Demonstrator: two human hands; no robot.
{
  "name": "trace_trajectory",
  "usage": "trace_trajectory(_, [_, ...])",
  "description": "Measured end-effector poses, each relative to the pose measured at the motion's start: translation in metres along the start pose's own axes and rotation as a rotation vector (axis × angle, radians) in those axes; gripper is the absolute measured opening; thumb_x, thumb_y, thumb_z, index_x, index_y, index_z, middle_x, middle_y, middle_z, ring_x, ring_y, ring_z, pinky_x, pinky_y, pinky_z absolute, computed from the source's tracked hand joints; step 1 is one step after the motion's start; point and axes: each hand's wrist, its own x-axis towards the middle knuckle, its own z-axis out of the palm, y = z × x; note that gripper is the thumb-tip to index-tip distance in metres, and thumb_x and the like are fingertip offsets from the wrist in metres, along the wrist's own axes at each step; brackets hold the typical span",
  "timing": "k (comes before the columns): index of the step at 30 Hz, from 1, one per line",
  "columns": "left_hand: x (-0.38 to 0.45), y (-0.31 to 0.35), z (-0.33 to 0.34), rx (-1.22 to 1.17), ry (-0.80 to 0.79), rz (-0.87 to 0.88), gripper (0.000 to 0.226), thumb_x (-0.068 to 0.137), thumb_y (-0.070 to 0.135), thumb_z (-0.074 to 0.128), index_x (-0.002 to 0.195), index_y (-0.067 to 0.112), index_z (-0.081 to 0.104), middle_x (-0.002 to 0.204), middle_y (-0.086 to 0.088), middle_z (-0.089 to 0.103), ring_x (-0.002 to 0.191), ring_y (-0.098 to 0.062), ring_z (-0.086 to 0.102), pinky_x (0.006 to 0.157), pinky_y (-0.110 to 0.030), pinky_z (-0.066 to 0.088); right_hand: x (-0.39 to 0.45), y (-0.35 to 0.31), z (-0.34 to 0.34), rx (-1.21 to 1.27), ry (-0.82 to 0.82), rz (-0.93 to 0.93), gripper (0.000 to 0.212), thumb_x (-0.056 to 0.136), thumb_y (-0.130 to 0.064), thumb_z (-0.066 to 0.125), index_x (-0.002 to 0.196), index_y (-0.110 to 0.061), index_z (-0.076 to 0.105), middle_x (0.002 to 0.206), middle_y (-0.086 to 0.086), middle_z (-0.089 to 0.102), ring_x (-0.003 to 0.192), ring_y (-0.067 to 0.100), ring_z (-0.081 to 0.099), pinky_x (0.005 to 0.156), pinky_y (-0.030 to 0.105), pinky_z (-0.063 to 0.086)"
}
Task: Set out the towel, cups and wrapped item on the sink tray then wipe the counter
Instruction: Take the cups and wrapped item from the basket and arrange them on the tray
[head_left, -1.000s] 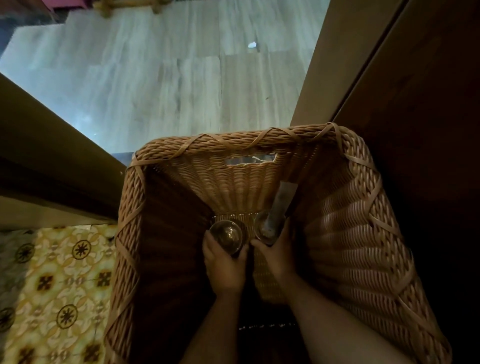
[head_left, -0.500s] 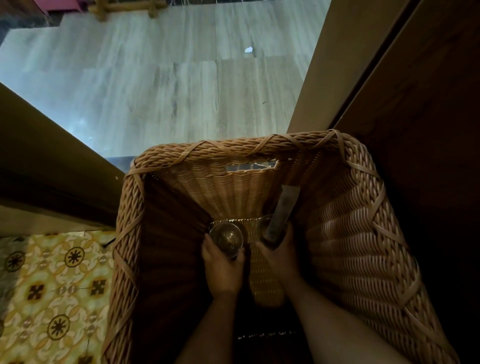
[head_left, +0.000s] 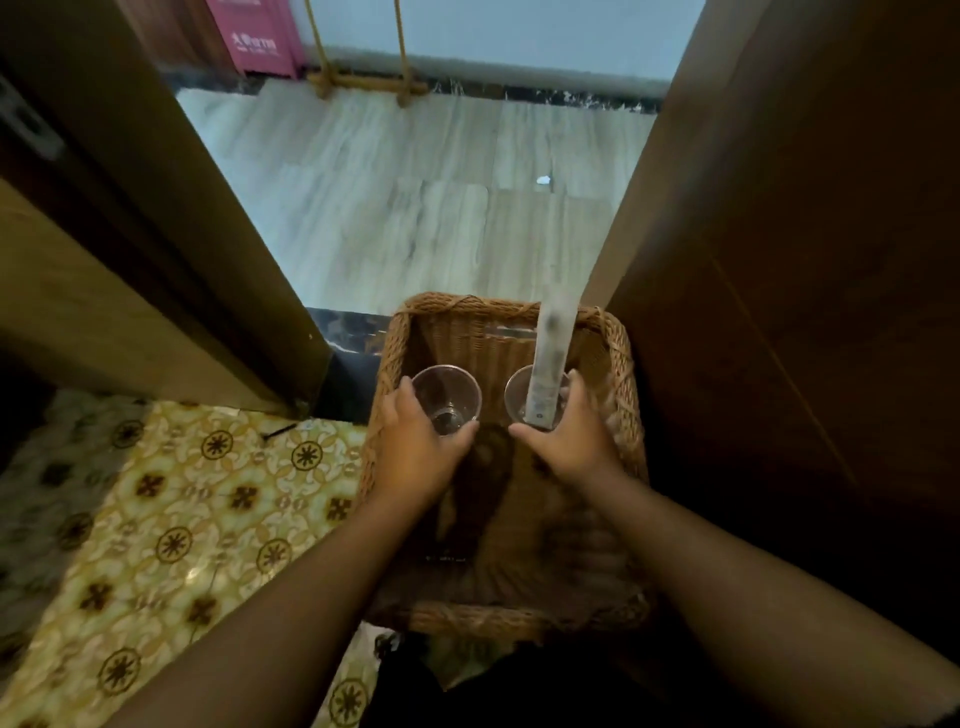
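My left hand (head_left: 418, 447) grips a clear plastic cup (head_left: 448, 395) from below its rim. My right hand (head_left: 574, 441) grips a second clear cup (head_left: 517, 397), and a long wrapped item (head_left: 550, 364) stands upright in that cup, reaching above the basket's far rim. Both cups are held above the open wicker basket (head_left: 621, 364), which stands on the floor below me. No towel or sink tray is in view.
A dark wooden cabinet wall (head_left: 779, 260) rises close on the right of the basket. A door frame (head_left: 156, 218) stands on the left. Patterned yellow floor tiles (head_left: 182, 519) lie at lower left, pale wood-look flooring (head_left: 415, 208) beyond, with a pink box (head_left: 260, 36) at the far wall.
Both hands have lifted the cups from the bottom of the basket up to about rim height. The camera has pulled back and up, so the basket looks smaller.
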Motion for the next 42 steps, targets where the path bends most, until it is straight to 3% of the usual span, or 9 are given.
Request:
trace_trajectory(3, [-0.012,0.014,-0.058,-0.071,0.082,0.063,0.103,0.074,0.048,0.080,0.152,0.017,0.021,0.151,-0.010,0.026,0.129,-0.026,0.046,0.102,-0.033,0.044,-0.012,-0.054,-0.025,-0.046,-0.011,-0.157,0.115,0.066,-0.050,0.084,0.153,-0.023,0.013,0.149,0.004,0.041,0.130,0.025,0.047,0.103,0.047,0.047])
trace_trajectory(8, [-0.018,-0.015,-0.143,-0.113,0.240,0.075,0.105,0.075,0.042,0.082,0.153,0.011,0.020,0.149,-0.010,0.027,0.125,-0.016,0.045,0.097,-0.020,0.035,-0.030,-0.139,-0.001,-0.110,-0.123,-0.390,0.095,0.063,-0.049,0.086,0.140,-0.028,0.034,0.139,0.000,0.048,0.120,0.020,0.055,0.094,0.043,0.054])
trace_trajectory(12, [-0.025,-0.090,-0.210,-0.075,0.328,-0.006,0.104,0.075,0.039,0.083,0.153,0.009,0.020,0.148,-0.011,0.029,0.130,-0.024,0.043,0.097,-0.021,0.034,-0.044,-0.200,0.075,-0.148,-0.240,-0.537,0.082,0.062,-0.051,0.084,0.128,-0.035,0.038,0.126,-0.004,0.053,0.110,0.015,0.057,0.090,0.038,0.055])
trace_trajectory(18, [-0.050,-0.230,-0.323,0.007,0.392,-0.149,0.105,0.076,0.056,0.074,0.153,0.015,0.017,0.151,-0.008,0.024,0.132,-0.021,0.042,0.099,-0.027,0.038,-0.079,-0.283,0.236,-0.152,-0.475,-0.676,0.072,0.063,-0.056,0.080,0.121,-0.043,0.039,0.117,-0.014,0.055,0.107,0.009,0.057,0.089,0.031,0.050])
trace_trajectory(22, [-0.066,-0.303,-0.392,0.024,0.464,-0.265,0.104,0.078,0.058,0.073,0.154,0.018,0.014,0.154,-0.006,0.021,0.131,-0.020,0.043,0.093,-0.022,0.033,-0.098,-0.340,0.335,-0.210,-0.601,-0.675,0.090,0.062,-0.061,0.081,0.129,-0.047,0.023,0.138,-0.010,0.046,0.115,0.007,0.049,0.096,0.031,0.040])
trace_trajectory(26, [-0.064,-0.360,-0.443,0.002,0.554,-0.372,0.107,0.077,0.059,0.072,0.155,0.016,0.012,0.155,-0.007,0.022,0.132,-0.022,0.042,0.093,-0.025,0.035,-0.099,-0.393,0.418,-0.344,-0.663,-0.697,0.122,0.060,-0.073,0.073,0.153,-0.025,0.010,0.159,0.006,0.028,0.139,0.024,0.038,0.108,0.042,0.037])
trace_trajectory(31, [-0.041,-0.410,-0.488,-0.034,0.623,-0.453,0.108,0.075,0.062,0.072,0.155,0.018,0.013,0.153,-0.005,0.023,0.130,-0.021,0.043,0.093,-0.025,0.036,-0.086,-0.457,0.498,-0.366,-0.704,-0.780,0.124,0.059,-0.074,0.072,0.154,-0.021,0.013,0.160,0.006,0.027,0.141,0.024,0.035,0.108,0.041,0.036])
trace_trajectory(37, [0.023,-0.462,-0.544,-0.079,0.700,-0.522,0.107,0.076,0.058,0.074,0.155,0.017,0.014,0.152,-0.006,0.026,0.130,-0.020,0.045,0.093,-0.024,0.037,-0.046,-0.534,0.586,-0.383,-0.750,-0.835,0.120,0.064,-0.062,0.079,0.155,-0.021,0.012,0.161,0.006,0.024,0.143,0.025,0.031,0.110,0.043,0.034])
trace_trajectory(42, [0.094,-0.490,-0.610,-0.096,0.770,-0.542,0.103,0.079,0.052,0.075,0.154,0.013,0.017,0.148,-0.007,0.030,0.129,-0.021,0.044,0.095,-0.024,0.036,-0.001,-0.629,0.648,-0.356,-0.802,-0.871,0.120,0.065,-0.051,0.085,0.155,-0.019,0.013,0.159,0.007,0.027,0.140,0.025,0.036,0.106,0.044,0.041])
